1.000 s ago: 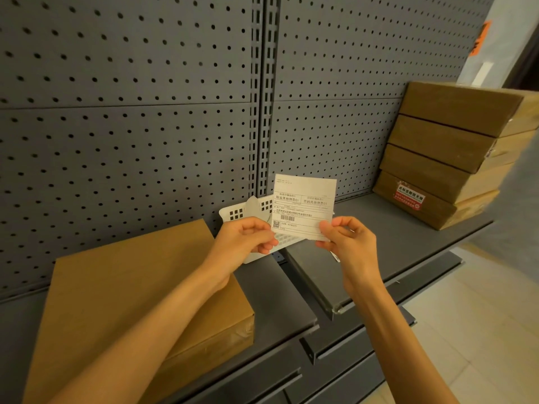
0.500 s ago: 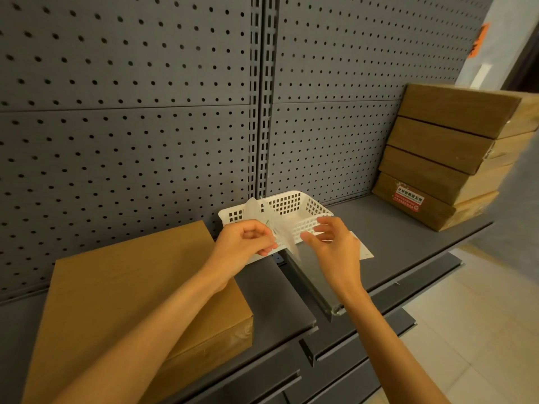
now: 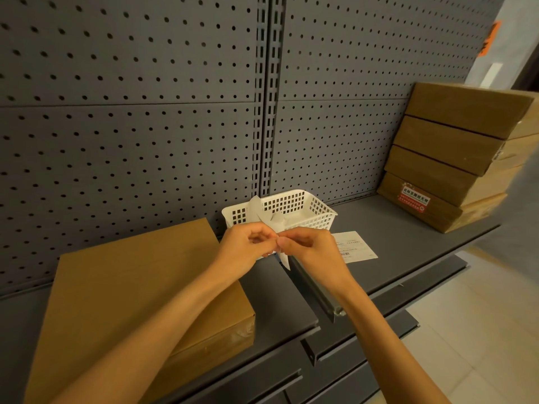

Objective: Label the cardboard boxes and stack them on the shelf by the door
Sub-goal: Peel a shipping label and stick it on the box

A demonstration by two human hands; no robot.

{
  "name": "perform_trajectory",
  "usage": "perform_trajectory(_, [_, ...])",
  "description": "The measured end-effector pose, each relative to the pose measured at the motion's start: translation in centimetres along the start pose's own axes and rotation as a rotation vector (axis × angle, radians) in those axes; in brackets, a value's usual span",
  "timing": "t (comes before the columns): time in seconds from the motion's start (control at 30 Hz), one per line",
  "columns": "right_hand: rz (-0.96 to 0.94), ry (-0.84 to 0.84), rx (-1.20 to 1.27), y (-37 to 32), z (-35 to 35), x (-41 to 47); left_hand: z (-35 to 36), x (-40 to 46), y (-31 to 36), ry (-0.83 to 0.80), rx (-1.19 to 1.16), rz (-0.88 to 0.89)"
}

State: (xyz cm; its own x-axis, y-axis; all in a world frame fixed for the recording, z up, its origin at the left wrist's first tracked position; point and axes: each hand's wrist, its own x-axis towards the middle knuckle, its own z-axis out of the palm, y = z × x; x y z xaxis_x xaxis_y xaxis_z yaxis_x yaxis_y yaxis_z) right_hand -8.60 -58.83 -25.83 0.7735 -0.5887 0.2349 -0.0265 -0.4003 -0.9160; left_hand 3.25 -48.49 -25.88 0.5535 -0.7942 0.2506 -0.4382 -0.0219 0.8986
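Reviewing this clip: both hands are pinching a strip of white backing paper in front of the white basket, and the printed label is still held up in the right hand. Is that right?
Not quite. The head view shows the printed label lying flat on the shelf beside the white basket, not held. Both the left hand and right hand pinch the white backing paper.

Grey pegboard back panel (image 3: 131, 126), slotted upright (image 3: 269, 97), pale tiled floor (image 3: 481, 330), dim warm light

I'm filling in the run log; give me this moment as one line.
left hand + right hand: pinching white strip | label: lying on shelf | box: unlabelled
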Motion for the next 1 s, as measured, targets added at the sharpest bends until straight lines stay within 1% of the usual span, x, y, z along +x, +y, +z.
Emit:
perform_trajectory(0.17, [0.033,0.053,0.000,0.3,-0.1,0.4,0.0,0.1,-0.5,0.001,0.011,-0.014])
perform_trajectory(0.27, [0.049,0.089,0.026,0.4,-0.4,0.7,-0.1,0.1,-0.5,0.009,-0.022,-0.033])
perform_trajectory(0.37, [0.094,0.153,0.112,0.8,-1.2,1.3,-0.5,0.3,-0.4,0.047,-0.055,-0.060])
perform_trajectory(0.5, [0.148,0.234,0.245,1.0,-2.9,2.4,-1.4,0.9,-0.6,0.111,-0.039,-0.104])
perform_trajectory(0.63, [0.164,0.291,0.295,1.5,-4.5,3.5,-2.0,1.9,-0.8,0.157,0.038,-0.143])
perform_trajectory(0.83, [0.178,0.384,0.278,2.8,-7.2,5.1,-2.7,4.8,-0.9,0.261,0.120,-0.201])
perform_trajectory(1.0, [0.202,0.443,0.264,4.1,-9.3,6.2,-3.2,7.1,-1.7,0.311,0.236,-0.225])
